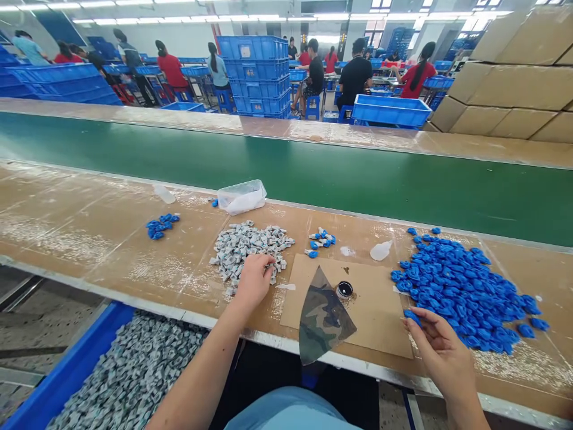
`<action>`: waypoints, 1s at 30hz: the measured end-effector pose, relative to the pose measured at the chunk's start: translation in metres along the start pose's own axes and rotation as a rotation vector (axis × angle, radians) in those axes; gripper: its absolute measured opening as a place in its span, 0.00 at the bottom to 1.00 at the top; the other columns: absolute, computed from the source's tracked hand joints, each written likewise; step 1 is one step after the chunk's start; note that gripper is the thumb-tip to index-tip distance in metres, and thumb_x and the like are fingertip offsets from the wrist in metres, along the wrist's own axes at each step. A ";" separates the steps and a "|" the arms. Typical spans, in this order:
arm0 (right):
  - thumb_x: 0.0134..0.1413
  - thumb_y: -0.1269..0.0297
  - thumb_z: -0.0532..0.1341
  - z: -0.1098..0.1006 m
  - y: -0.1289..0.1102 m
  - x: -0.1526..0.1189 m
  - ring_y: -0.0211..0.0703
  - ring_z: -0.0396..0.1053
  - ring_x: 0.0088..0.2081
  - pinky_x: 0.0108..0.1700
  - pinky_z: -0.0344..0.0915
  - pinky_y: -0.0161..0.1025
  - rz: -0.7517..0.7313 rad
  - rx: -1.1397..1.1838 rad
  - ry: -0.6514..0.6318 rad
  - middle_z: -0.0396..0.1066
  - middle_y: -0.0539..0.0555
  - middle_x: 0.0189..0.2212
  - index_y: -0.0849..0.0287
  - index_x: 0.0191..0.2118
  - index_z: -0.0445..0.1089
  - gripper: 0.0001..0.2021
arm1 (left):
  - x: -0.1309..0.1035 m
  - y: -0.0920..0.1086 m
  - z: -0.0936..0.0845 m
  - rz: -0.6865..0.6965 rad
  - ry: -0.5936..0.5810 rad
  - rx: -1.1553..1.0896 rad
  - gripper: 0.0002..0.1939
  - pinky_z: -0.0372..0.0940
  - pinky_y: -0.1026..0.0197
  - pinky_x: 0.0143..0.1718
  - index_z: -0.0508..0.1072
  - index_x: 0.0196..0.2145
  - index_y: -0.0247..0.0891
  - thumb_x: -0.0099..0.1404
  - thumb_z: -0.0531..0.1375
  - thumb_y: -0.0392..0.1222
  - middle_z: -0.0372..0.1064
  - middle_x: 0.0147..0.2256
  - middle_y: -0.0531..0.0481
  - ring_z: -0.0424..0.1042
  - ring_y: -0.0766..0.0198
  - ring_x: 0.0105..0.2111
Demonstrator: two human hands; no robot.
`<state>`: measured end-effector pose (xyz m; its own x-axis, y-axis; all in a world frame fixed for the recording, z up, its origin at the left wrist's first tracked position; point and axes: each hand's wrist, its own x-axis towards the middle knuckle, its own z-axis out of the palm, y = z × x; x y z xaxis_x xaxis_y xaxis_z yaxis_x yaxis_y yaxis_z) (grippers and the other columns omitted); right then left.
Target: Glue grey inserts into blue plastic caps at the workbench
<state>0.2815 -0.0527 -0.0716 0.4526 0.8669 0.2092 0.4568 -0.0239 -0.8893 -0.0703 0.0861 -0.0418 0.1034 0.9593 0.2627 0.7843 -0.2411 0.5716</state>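
My left hand (256, 279) is at the front right edge of a pile of small grey plastic parts (244, 245), its fingertips pinched together; what is between them is hidden. My right hand (441, 346) pinches a small blue part (412, 316) between thumb and fingers, beside a large heap of matching blue parts (461, 286). Between my hands lies a flat cardboard sheet (380, 322). On it stands a small round pot of dark liquid (344, 290), with brown stains around it. A pointed camouflage-patterned piece (324, 322) covers part of the sheet.
Joined blue-and-white pieces (321, 240), a clear plastic tub (242, 197) and a small bottle (381, 251) lie behind the sheet. A green conveyor belt (313, 167) runs across. A blue crate (102, 352) of grey parts stands lower left. Several people work beyond.
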 end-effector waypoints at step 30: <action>0.60 0.63 0.57 0.064 -0.059 0.031 0.44 0.74 0.35 0.38 0.68 0.43 -0.523 -0.368 -0.306 0.78 0.53 0.33 0.51 0.41 0.76 0.10 | -0.046 0.060 0.040 -0.449 -0.321 -1.089 0.16 0.69 0.58 0.41 0.73 0.36 0.37 0.53 0.65 0.49 0.74 0.34 0.48 0.73 0.62 0.35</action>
<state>0.2195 0.0072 -0.0382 -0.1075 0.9102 0.3999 0.8089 0.3139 -0.4972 -0.0030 0.0335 -0.0508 0.2223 0.9447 -0.2410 -0.1179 0.2714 0.9552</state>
